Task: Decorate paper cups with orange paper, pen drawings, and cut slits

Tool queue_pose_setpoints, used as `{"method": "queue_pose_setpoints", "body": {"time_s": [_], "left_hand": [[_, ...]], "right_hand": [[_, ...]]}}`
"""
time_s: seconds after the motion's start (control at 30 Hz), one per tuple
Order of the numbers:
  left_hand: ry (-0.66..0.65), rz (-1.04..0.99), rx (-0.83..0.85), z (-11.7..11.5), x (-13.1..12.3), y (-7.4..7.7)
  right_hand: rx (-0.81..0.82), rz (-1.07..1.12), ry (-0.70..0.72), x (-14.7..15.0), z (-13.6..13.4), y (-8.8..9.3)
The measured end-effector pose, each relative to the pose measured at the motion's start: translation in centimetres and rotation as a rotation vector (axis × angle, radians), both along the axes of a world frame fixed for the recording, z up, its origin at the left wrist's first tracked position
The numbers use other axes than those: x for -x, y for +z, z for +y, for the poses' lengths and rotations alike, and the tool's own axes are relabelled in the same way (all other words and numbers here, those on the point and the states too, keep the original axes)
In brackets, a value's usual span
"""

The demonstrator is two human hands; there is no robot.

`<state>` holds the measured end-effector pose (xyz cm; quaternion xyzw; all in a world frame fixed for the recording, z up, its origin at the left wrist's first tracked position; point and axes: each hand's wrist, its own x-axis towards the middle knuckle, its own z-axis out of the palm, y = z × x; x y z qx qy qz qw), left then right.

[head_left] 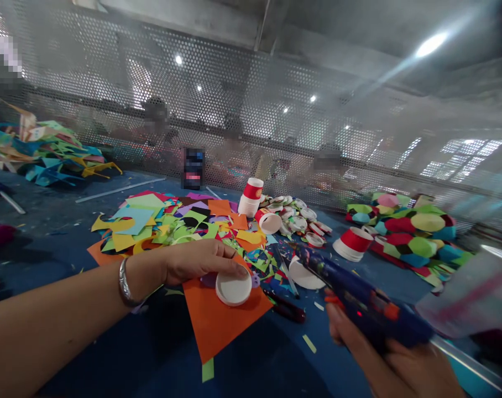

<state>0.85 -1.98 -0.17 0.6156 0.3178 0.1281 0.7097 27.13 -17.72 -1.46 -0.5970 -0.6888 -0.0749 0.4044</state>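
Note:
My left hand (197, 260), a silver bangle on its wrist, grips a white round cup bottom (233, 288) by its rim and holds it over an orange paper sheet (218, 320) on the blue table. My right hand (383, 354) is wrapped round the handle of a blue hot glue gun (359, 301). The gun's nozzle points left, toward a cut white cup piece (303, 275), a little right of the cup bottom.
Coloured paper scraps (160, 224) cover the table's middle. Red-and-white paper cups (251, 198), another cup (353, 243) and several cut cup rings (294, 218) lie behind. Coloured paper discs (408, 232) pile at right. A dark pen (286, 309) lies near the orange sheet. A perforated metal screen (234, 110) closes the back.

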Motion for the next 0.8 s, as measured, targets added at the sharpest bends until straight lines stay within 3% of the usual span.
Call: {"method": "queue_pose_setpoints", "body": {"time_s": [0.17,0.37,0.7,0.8], "left_hand": [[-0.023,-0.055,-0.038,-0.4,0.0,-0.2],[-0.032,-0.043,-0.085,-1.6,-0.6,0.3],[0.080,-0.115,-0.150,-2.2,-1.9,-1.4],[0.115,-0.091,-0.156,-2.3,-2.0,-1.7]], "right_hand": [[0.146,0.153,0.019,1.9,2.8,1.6],[0.266,0.468,0.070,4.3,5.3,0.9],[0.372,0.715,0.336,7.0,5.5,0.9],[0.440,0.788,0.322,6.9,5.6,0.6]]}}
